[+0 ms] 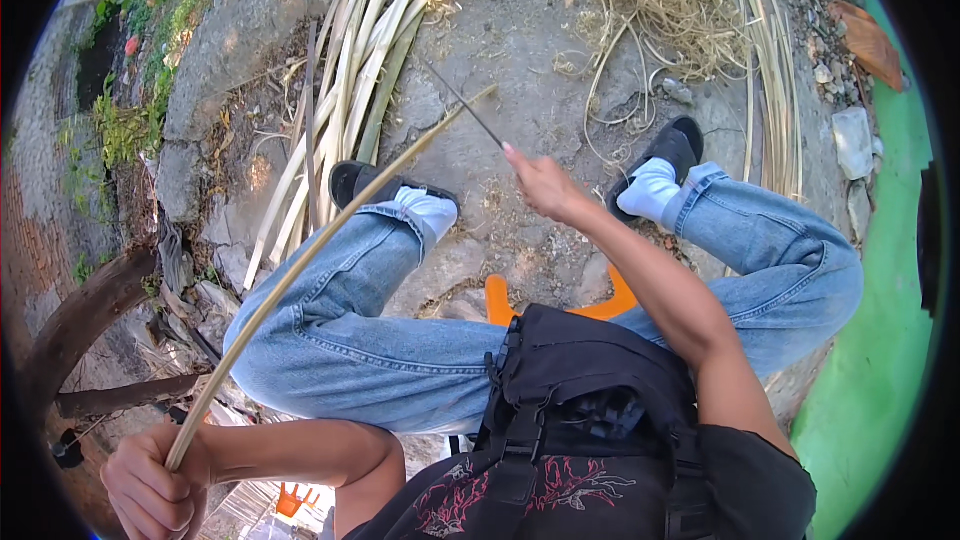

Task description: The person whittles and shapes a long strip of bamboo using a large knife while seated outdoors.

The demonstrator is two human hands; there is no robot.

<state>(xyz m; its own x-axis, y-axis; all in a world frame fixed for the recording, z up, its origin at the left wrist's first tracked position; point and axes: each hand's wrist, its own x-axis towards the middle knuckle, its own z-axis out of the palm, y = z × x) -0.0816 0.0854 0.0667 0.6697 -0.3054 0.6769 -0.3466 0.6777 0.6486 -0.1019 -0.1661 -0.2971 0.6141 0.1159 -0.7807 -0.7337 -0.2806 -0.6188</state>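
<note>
My left hand [160, 483] is closed around the near end of a long, pale bamboo strip [300, 262] at the lower left. The strip slants up past my left knee, and its far end lies above the ground between my feet. In my closed right hand [545, 185] is a thin, dark-bladed knife [468, 108]; its handle is hidden by the fingers. The blade points up and left and crosses the strip near the strip's far end. Whether the two touch I cannot tell.
Split bamboo strips [372, 55] lie beyond my left foot, with another bundle [777, 90] at the right. Curly shavings [660, 5] heap up ahead. Orange plastic legs [498, 300] show between my thighs. A black bag [590, 370] hangs on my chest. Stones [853, 143] line the right.
</note>
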